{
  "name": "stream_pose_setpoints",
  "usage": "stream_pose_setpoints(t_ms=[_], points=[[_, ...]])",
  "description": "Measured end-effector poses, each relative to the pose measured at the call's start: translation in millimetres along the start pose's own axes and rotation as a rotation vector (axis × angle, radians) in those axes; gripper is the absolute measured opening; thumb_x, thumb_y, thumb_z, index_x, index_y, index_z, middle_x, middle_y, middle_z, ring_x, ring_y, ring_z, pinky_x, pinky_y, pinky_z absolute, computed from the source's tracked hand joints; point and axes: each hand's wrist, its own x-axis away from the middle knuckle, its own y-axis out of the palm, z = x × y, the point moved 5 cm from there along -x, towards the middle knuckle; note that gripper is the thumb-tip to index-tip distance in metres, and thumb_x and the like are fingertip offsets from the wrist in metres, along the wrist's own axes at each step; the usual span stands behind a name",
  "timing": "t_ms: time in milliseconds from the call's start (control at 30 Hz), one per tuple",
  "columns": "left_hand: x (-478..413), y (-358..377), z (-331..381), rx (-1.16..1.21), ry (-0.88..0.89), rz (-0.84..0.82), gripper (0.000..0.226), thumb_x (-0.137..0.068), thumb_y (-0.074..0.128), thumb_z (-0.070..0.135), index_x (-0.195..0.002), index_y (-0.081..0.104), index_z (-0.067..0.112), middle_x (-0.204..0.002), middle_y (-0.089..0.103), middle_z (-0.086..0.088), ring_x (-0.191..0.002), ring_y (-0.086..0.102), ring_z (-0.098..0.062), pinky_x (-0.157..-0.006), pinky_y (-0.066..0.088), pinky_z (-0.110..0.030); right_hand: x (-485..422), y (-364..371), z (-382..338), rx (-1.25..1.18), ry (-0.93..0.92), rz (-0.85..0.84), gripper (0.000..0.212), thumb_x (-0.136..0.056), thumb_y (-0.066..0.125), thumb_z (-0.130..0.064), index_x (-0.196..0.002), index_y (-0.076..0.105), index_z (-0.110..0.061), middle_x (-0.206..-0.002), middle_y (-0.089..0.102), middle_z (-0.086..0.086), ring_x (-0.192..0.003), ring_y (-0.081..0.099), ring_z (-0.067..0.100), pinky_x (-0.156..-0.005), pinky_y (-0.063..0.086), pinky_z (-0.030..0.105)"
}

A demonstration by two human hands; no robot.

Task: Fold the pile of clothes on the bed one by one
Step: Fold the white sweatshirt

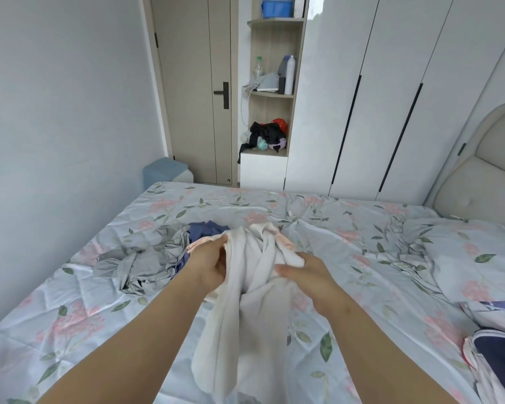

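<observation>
The white garment (254, 301) is soft, matt cloth with a faintly fuzzy nap. The bed sheet (347, 228) is thin printed cloth, smooth and finely creased, with a slight sheen. On it the grey garment (140, 266) is light, crumpled matt cloth, and the blue garment (206, 228) is matt too. The wardrobe doors (391, 97) are glossy, smooth white. The room door (187, 83) has a matt, pale wood-grain finish — its handle (223, 94) looks like dark metal. The headboard (478, 176) is padded and smooth — leather-like. The blue tub (277, 8) looks plastic.
</observation>
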Motion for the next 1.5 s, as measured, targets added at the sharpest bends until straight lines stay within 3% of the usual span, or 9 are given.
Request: stream_pose_setpoints(t_ms=[133,200,367,633,833,1133,1233,1367,1500], points=[[16.0,-6.8,11.9,-0.439,0.346,0.121,0.03,-0.096,0.054,0.026,-0.121,0.045,0.014,-0.114,0.051,-0.004,-0.103,0.052,-0.022,-0.091,0.045,-0.036,-3.9,5.3,-13.5,-0.312,0.035,0.066,0.012,-0.09,0.062,-0.011,-0.101,0.061,-0.013,-0.094,0.068,0.006,-0.076,0.064,0.017,-0.058,0.049,0.026],[26.7,5.0,6.9,-0.668,0.489,-0.101,0.041,-0.093,0.058,0.028,-0.13,0.042,0.019,-0.128,0.046,0.0,-0.118,0.047,-0.017,-0.095,0.04,-0.026,-6.6,8.3,-18.4,-0.398,0.053,0.088,0.017,-0.092,0.059,-0.009,-0.108,0.057,-0.008,-0.096,0.066,0.01,-0.075,0.063,0.019,-0.057,0.051,0.026],[29.5,13.7,-22.3,-1.053,0.468,-0.387,0.021,-0.088,0.065,0.016,-0.103,0.053,0.025,-0.094,0.053,0.006,-0.084,0.05,-0.005,-0.065,0.038,-0.005,-7.9,8.3,-18.6,-0.422,0.067,0.085,0.021,-0.092,0.057,-0.004,-0.113,0.055,-0.002,-0.089,0.064,0.011,-0.072,0.062,0.019,-0.053,0.054,0.024],[15.9,23.3,6.1,-0.757,0.294,-0.229,0.018,-0.097,0.049,0.007,-0.08,0.05,0.012,-0.066,0.055,-0.006,-0.051,0.057,-0.011,-0.052,0.055,-0.026,-0.2,-5.7,-4.4,-0.187,0.076,0.11,0.019,-0.091,0.058,-0.013,-0.106,0.053,-0.024,-0.116,0.058,0.015,-0.1,0.058,0.029,-0.076,0.042,0.034],[20.6,39.9,13.1,-0.169,0.082,-0.164,0.019,-0.099,0.043,0.005,-0.081,0.049,0.007,-0.071,0.054,-0.011,-0.05,0.062,-0.015,-0.048,0.056,-0.028,10.2,28.7,0.2,0.093,-0.115,-0.116,0.056,-0.076,0.079,-0.023,-0.121,0.047,-0.033,-0.109,0.056,-0.013,-0.089,0.055,-0.007,-0.065,0.043,0.01],[32.1,22.5,73.4,0.252,0.221,-0.128,0.014,-0.1,0.041,0.004,-0.088,0.048,0.005,-0.054,0.064,-0.011,-0.053,0.068,-0.018,-0.047,0.056,-0.028,-3.4,37.5,-12.1,0.316,-0.237,0.071,0.02,-0.094,0.05,-0.012,-0.094,0.064,0.003,-0.09,0.065,0.013,-0.082,0.056,0.025,-0.072,0.044,0.03],[23.0,-3.3,78.6,0.075,0.35,-0.007,0.019,-0.099,0.043,0.006,-0.082,0.048,0.008,-0.069,0.054,-0.009,-0.062,0.06,-0.02,-0.052,0.057,-0.026,-6.6,17.1,-38.0,0.085,-0.273,0.165,0.028,-0.095,0.049,-0.01,-0.072,0.06,-0.021,-0.071,0.055,-0.009,-0.065,0.049,0.006,-0.054,0.037,0.012],[20.1,-5.3,61.4,-0.426,0.58,0.098,0.012,-0.094,0.057,0.016,-0.1,0.051,0.025,-0.103,0.051,-0.005,-0.086,0.053,-0.019,-0.079,0.048,-0.029,-10.4,12.9,-67.2,-0.066,-0.304,0.12,0.023,-0.096,0.049,-0.015,-0.078,0.063,-0.019,-0.08,0.06,-0.002,-0.073,0.052,0.012,-0.071,0.042,0.026],[31.4,28.0,21.2,-0.79,0.478,-0.444,0.05,-0.081,0.067,0.04,-0.125,0.043,0.045,-0.131,0.046,0.01,-0.118,0.048,-0.004,-0.089,0.043,-0.014,-9.4,18.6,-75.2,-0.018,-0.358,-0.019,0.026,-0.097,0.049,-0.013,-0.074,0.061,-0.012,-0.074,0.058,0.002,-0.072,0.051,0.015,-0.07,0.042,0.029]])
